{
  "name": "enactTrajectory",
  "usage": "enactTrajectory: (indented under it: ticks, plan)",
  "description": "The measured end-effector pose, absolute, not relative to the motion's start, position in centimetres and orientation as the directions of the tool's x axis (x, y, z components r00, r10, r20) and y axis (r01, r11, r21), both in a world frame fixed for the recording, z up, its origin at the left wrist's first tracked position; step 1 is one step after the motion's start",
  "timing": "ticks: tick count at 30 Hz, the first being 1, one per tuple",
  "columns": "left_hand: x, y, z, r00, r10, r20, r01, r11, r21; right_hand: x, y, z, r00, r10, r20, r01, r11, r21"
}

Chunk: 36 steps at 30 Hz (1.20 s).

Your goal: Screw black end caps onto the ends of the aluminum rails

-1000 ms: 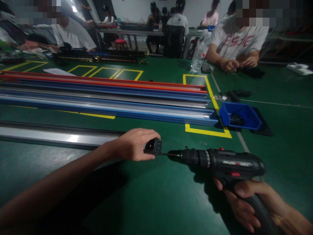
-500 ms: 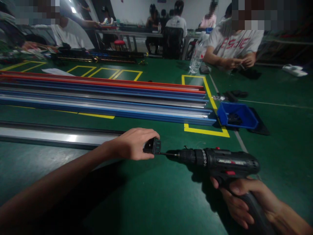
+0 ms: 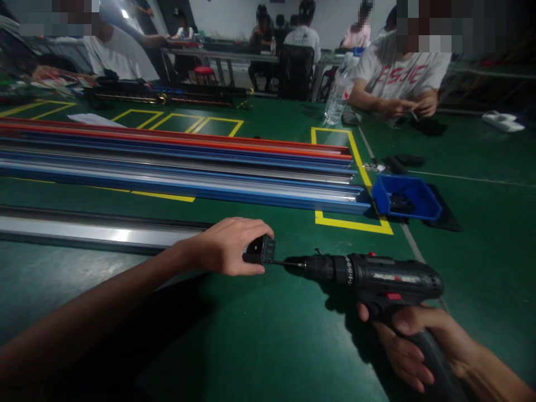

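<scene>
The rail (image 3: pixel 125 231), silver-faced with dark edges, lies on the green table (image 3: pixel 259 346), a black cap (image 3: pixel 269 250) at its right end. The left hand (image 3: pixel 230 245) is closed round the cap; the right hand (image 3: pixel 408 340) wraps a black, red-trimmed drill (image 3: pixel 396 277), its thin bit (image 3: pixel 288 263) reaching the cap.

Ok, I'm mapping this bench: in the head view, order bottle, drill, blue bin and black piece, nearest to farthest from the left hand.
1. Black piece, in the left hand.
2. Drill, to the right.
3. Blue bin, right, farther back.
4. Bottle, far back.
</scene>
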<state>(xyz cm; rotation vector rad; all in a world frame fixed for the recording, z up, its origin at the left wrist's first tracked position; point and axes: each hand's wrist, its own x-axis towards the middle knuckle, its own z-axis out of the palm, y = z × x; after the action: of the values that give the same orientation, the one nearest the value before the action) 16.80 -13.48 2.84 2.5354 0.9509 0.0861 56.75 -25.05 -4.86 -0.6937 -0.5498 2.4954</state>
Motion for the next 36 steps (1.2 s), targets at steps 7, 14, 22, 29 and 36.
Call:
enactTrajectory:
  ticks: [7, 14, 22, 29, 36]
  plan:
    - [16.6, -13.3, 2.7, 0.737, 0.668, -0.105, 0.632, -0.624, 0.459, 56.9, -24.9, -5.2, -0.765, 0.546, -0.342, -0.342, -0.794, -0.503]
    - [16.9, -13.3, 2.5, 0.714, 0.689, -0.125, 0.668, -0.616, 0.419, 56.2, -24.6, -4.0, -0.76, 0.559, -0.332, -0.336, -0.775, -0.535]
    - [17.1, -13.4, 2.8, 0.713, 0.69, -0.126, 0.671, -0.619, 0.407, 55.1, -24.3, -2.8, -0.738, 0.611, -0.287, -0.34, -0.704, -0.624]
    - [17.2, -13.2, 2.7, 0.754, 0.651, -0.09, 0.625, -0.669, 0.402, 55.0, -24.3, -3.0, -0.734, 0.631, -0.252, -0.36, -0.675, -0.644]
    - [17.2, -13.2, 2.6, 0.758, 0.642, -0.11, 0.627, -0.673, 0.393, 55.5, -24.4, -3.4, -0.745, 0.609, -0.272, -0.336, -0.695, -0.635]
